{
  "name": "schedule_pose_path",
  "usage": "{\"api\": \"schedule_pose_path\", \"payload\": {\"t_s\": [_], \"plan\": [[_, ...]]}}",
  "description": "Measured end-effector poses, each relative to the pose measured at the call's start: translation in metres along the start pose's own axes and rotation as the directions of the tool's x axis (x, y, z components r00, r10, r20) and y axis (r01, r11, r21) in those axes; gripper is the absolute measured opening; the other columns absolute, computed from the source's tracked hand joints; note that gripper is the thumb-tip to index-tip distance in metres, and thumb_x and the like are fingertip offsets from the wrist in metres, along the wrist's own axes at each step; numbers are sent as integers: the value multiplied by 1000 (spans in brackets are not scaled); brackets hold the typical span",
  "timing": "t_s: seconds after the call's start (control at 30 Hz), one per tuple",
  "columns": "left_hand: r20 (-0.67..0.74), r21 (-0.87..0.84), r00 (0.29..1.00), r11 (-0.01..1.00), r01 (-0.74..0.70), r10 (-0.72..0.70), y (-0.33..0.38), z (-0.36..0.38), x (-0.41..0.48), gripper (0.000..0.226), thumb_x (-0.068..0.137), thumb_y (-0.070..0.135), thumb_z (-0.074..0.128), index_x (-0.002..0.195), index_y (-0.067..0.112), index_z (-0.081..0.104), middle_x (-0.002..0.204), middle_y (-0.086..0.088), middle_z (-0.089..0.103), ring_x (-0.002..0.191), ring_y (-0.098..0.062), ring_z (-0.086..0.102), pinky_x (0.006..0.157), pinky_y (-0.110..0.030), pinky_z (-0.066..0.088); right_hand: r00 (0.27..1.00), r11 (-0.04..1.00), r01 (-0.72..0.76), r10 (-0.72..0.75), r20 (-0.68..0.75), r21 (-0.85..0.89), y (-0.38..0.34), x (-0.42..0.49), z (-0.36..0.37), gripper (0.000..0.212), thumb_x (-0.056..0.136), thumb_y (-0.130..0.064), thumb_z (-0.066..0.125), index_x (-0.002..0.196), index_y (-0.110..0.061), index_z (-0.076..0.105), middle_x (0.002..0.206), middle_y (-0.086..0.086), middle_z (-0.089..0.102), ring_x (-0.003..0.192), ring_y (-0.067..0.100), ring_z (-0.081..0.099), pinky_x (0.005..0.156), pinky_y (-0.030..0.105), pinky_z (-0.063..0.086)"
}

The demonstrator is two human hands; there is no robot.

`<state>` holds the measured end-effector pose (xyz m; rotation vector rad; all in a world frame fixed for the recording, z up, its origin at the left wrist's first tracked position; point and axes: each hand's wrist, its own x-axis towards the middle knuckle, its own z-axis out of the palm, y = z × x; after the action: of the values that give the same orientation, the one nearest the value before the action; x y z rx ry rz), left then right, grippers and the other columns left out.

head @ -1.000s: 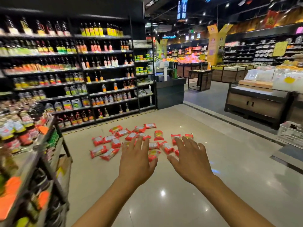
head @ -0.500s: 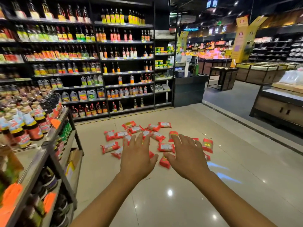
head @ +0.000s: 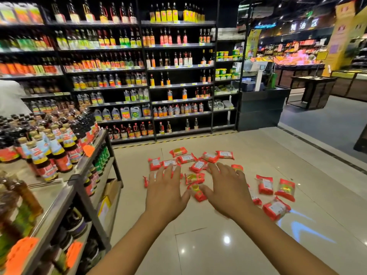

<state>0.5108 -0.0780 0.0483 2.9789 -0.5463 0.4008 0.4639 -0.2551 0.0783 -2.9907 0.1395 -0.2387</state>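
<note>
- While reaching, my left hand (head: 166, 193) and right hand (head: 228, 193) hover spread wide, empty, over red plastic packets (head: 195, 178) scattered on the glossy tiled floor (head: 198, 245).
- Next, I judge: lower and grasp the nearest packet.

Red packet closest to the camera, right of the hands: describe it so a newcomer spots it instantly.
On the tiled floor before the tall bottle shelves lies a scatter of red packets. Go right past the right hand to the scatter's near edge. The target packet lies lowest in view, tilted, white label up, beside the blue light patch.
</note>
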Motion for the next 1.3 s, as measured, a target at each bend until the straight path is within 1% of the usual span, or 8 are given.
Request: {"api": "schedule_pose_path", "payload": {"t_s": [0.1,0.2,0.3,0.43,0.57,0.77,1.07,1.3], "plan": [[13,27,999,999,45,-46,-11,9,43,78,100,65,37,163,23,17,171,-4,20,156,-30,20,125,-51,18,999,999,48,-48,5,21,4,52,8,72,100,-62,40,160,-28,19,167,2,25,152,26,23,122,50,18],[3,56,997,996,72,-72,-20,16,89,80,98,65,37,163,21,21,168,-6,27,154,-30,24,123,-51,22,997,996,81,-81,15,37,14,109,12,72,100,-61,40,160,-28,18,167,2,23,152,26,23,121,49,19],[10,73,993,990,119,-120,-25,24,136,86,88,68,31,159,18,35,162,-9,39,148,-32,35,120,-53,28,993,993,111,-112,26,39,24,164,16,72,100,-61,40,160,-28,19,166,4,25,152,27,23,122,50,21],[-22,73,989,986,148,-147,-30,43,187,84,83,67,33,141,13,60,142,-14,62,128,-38,59,104,-58,46,989,989,145,-146,39,25,36,231,25,72,100,-62,39,160,-26,20,165,4,29,152,27,24,121,50,23],[7,80,980,977,199,-200,-44,66,225,83,89,66,39,153,14,47,157,-11,48,142,-36,46,114,-56,38,982,983,177,-180,64,45,38,283,40,70,101,-60,40,159,-26,21,165,4,29,151,27,26,122,49,22],[32,99,968,965,244,-248,-84,90,279,87,90,67,27,162,19,25,166,-7,31,152,-31,28,124,-50,21,970,973,218,-224,91,70,18,359,75,70,99,-62,40,158,-28,23,164,4,30,151,26,27,122,50,20],[23,19,962,962,273,-274,-180,138,382,82,87,61,42,155,15,43,157,-12,47,143,-35,44,115,-54,33,965,972,230,-233,120,44,-41,490,127,71,99,-61,40,158,-27,22,163,2,30,149,26,29,119,49,26],[80,-7,956,959,283,-282,-285,171,474,80,97,61,47,163,22,22,169,-6,25,155,-30,21,125,-49,13,971,982,188,-190,143,23,-105,592,171,67,96,-64,40,151,-26,32,154,2,42,142,26,39,112,46,32]]}}
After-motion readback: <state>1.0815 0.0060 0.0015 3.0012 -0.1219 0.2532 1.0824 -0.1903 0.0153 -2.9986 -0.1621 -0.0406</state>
